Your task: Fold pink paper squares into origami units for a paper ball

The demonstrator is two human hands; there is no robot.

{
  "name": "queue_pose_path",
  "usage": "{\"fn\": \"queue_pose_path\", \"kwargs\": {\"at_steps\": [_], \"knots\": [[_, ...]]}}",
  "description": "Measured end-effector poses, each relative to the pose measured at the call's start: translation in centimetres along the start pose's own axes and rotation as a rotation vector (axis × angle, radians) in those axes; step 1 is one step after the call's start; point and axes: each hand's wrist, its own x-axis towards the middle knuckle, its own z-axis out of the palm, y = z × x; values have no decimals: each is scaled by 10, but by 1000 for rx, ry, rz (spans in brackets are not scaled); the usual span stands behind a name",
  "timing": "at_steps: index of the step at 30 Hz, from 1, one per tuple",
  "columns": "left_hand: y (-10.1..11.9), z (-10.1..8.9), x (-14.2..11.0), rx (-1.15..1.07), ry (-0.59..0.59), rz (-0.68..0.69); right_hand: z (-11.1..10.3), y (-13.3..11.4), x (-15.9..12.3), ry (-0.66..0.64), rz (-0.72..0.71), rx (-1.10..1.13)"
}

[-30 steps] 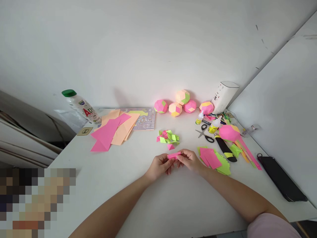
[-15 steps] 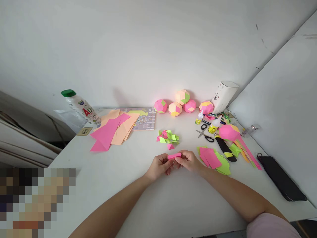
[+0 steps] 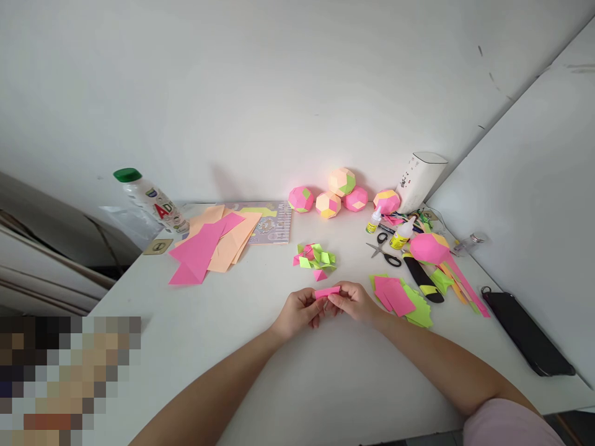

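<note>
A narrow folded strip of pink paper [image 3: 328, 292] is pinched between both my hands above the white table. My left hand [image 3: 300, 311] grips its left end, fingers curled beneath. On the right end, the thumb and fingers of my right hand [image 3: 352, 301] press together. Just beyond them lies a small heap of folded green and pink paper pieces [image 3: 317, 256], with a pink folded piece [image 3: 320, 275] at its near side. Right of my right hand are stacked pink paper sheets [image 3: 395, 295] over green paper sheets [image 3: 421, 306].
Scissors [image 3: 385, 250], glue bottles [image 3: 402, 233], a black-and-yellow cutter [image 3: 423, 279] and a black phone [image 3: 527, 331] lie to the right. Several paper balls [image 3: 328, 204] line the wall. At left are large paper sheets [image 3: 202, 248] and a green-capped bottle [image 3: 151, 199].
</note>
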Motion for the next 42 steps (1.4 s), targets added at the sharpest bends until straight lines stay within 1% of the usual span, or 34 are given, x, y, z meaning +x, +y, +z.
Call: {"fn": "queue_pose_path", "kwargs": {"at_steps": [8,18,25,30,35,42], "knots": [[-3,-2,1,-28,-13,7,2,-2,-1,2,-3,-73],[-1,-1,0,9,-9,-20,4,-6,-4,8,-31,-79],[-1,-1,0,-2,-13,-13,3,-5,-3,-13,-33,-69],[0,-1,-1,-6,-40,-5,3,-3,-2,-27,-49,-64],[-2,-1,0,10,-45,15,5,-7,-3,-31,-41,-81],[1,0,-1,37,-93,30,5,-8,-3,-10,-30,-163]]}}
